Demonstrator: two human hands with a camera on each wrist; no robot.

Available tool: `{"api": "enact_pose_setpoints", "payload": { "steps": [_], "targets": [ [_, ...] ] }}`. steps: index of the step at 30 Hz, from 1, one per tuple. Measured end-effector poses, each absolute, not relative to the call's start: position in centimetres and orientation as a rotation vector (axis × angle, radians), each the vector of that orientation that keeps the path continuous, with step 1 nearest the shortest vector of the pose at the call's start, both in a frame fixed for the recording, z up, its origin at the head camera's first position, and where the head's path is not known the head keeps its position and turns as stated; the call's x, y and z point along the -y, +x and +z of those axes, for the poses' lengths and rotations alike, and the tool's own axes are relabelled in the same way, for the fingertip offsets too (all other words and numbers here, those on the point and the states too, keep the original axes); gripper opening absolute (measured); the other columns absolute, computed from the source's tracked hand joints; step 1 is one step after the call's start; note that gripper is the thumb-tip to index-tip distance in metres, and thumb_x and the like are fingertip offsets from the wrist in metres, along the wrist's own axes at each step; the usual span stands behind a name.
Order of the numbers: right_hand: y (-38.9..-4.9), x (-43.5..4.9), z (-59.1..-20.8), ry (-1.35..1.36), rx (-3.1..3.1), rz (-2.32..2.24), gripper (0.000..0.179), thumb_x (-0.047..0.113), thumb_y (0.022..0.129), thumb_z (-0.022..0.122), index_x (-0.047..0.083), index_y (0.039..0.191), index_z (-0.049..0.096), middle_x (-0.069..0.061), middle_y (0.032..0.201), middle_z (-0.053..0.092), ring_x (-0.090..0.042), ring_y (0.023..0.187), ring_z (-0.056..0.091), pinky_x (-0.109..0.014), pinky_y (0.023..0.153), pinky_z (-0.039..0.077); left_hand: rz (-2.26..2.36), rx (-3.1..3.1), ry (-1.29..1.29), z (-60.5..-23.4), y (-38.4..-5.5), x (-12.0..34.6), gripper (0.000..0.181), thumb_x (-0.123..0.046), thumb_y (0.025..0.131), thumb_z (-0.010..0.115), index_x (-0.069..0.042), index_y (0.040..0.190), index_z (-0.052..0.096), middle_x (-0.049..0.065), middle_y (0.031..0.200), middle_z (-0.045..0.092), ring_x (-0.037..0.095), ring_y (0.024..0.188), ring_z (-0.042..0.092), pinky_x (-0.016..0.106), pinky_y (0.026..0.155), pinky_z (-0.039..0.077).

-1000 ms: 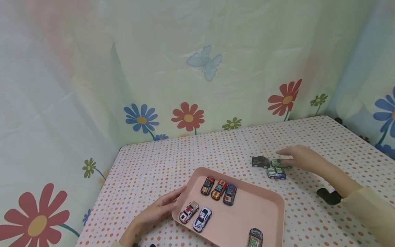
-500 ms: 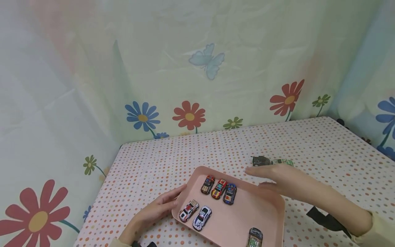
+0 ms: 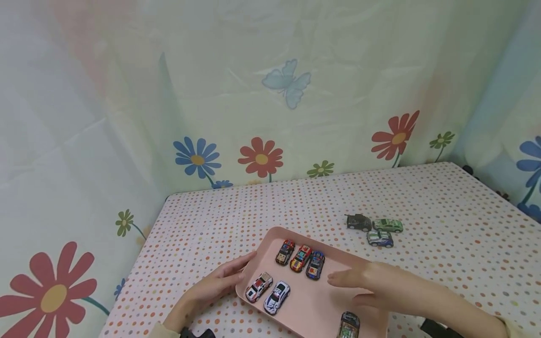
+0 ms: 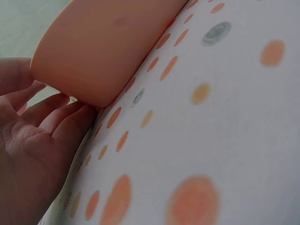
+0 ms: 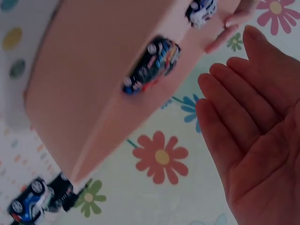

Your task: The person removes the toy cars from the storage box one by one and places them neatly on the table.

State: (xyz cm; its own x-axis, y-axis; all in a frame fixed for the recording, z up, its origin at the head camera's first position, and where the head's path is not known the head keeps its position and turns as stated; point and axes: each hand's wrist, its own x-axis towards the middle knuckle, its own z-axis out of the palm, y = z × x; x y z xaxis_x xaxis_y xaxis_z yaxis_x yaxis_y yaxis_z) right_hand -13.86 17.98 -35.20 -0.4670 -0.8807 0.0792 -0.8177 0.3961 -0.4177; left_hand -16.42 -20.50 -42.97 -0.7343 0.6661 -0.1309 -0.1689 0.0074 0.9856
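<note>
A pink tray (image 3: 319, 303) lies at an angle on the dotted cloth. My left hand (image 3: 211, 287) touches its left wall with loosely extended fingers; in the left wrist view the fingertips (image 4: 77, 112) meet the tray's outer corner. Over the tray's right half hovers my right hand (image 3: 376, 286), holding nothing, its fingers extended in the right wrist view. Inside the tray, three toy cars including a red and yellow car (image 3: 300, 258) line the far wall. A white and red car (image 3: 259, 287) and a white car (image 3: 277, 297) sit near the left. A dark green car (image 3: 349, 325) stands nearer me.
Behind the tray on the right, three toy cars stand close together: a dark one (image 3: 359, 222), a green one (image 3: 388, 225) and a white and blue one (image 3: 380, 239). The dotted cloth (image 3: 220, 220) reaches back to a flowered curtain (image 3: 220, 94).
My right hand has moved left and nearer, from above the cars behind the tray to over the tray. My left hand stays at the tray's left side. The cars look unmoved.
</note>
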Motion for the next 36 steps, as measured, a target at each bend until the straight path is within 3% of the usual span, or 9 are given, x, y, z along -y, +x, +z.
{"api": "enact_pose_setpoints", "payload": {
  "steps": [5, 12, 15, 22, 36],
  "targets": [
    [-13.2, -17.7, -36.9, -1.510, -2.372, -0.582, 0.042, 0.014, 0.081, 0.073, 0.009, 0.121, 0.064, 0.003, 0.120, 0.060, -0.011, 0.108, 0.057, -0.027, 0.078, 0.051, 1.795, -1.688, 0.499, -42.9, -16.4, 20.5, 0.052, -0.017, 0.101, 0.043, -0.012, 0.149, 0.025, 0.010, 0.153, 0.016, 0.028, 0.135, 0.025, 0.036, 0.104, 0.029],
    [-12.7, -17.1, -38.6, -1.522, -2.411, -0.538, 0.051, 0.002, 0.065, 0.077, 0.014, 0.114, 0.068, 0.005, 0.113, 0.064, -0.008, 0.102, 0.059, -0.026, 0.077, 0.051, 1.798, -1.678, 0.499, -42.8, -16.3, 20.5, 0.052, -0.015, 0.101, 0.042, -0.012, 0.149, 0.024, 0.010, 0.154, 0.016, 0.028, 0.135, 0.025, 0.036, 0.104, 0.030],
    [-12.8, -17.2, -39.0, -1.583, -2.393, -0.553, 0.051, 0.001, 0.064, 0.077, 0.014, 0.113, 0.069, 0.005, 0.112, 0.064, -0.007, 0.101, 0.059, -0.024, 0.076, 0.051, 1.799, -1.673, 0.502, -42.9, -16.3, 20.5, 0.052, -0.015, 0.101, 0.042, -0.012, 0.149, 0.024, 0.010, 0.154, 0.016, 0.028, 0.135, 0.025, 0.036, 0.104, 0.030],
    [-13.0, -17.3, -39.2, -1.654, -2.317, -0.574, 0.041, 0.003, 0.070, 0.076, 0.010, 0.110, 0.070, 0.006, 0.108, 0.065, -0.007, 0.102, 0.059, -0.019, 0.076, 0.050, 1.792, -1.679, 0.501, -42.9, -16.4, 20.5, 0.052, -0.016, 0.101, 0.043, -0.012, 0.149, 0.024, 0.009, 0.154, 0.015, 0.027, 0.135, 0.024, 0.036, 0.104, 0.029],
    [-12.6, -17.1, -39.3, -1.810, -2.308, -0.600, 0.037, 0.003, 0.069, 0.076, 0.011, 0.105, 0.072, 0.009, 0.103, 0.067, -0.001, 0.098, 0.059, -0.012, 0.074, 0.046, 1.798, -1.684, 0.500, -42.7, -16.3, 20.4, 0.052, -0.015, 0.100, 0.043, -0.010, 0.149, 0.024, 0.010, 0.154, 0.014, 0.028, 0.136, 0.022, 0.035, 0.105, 0.028]
  ]
}}
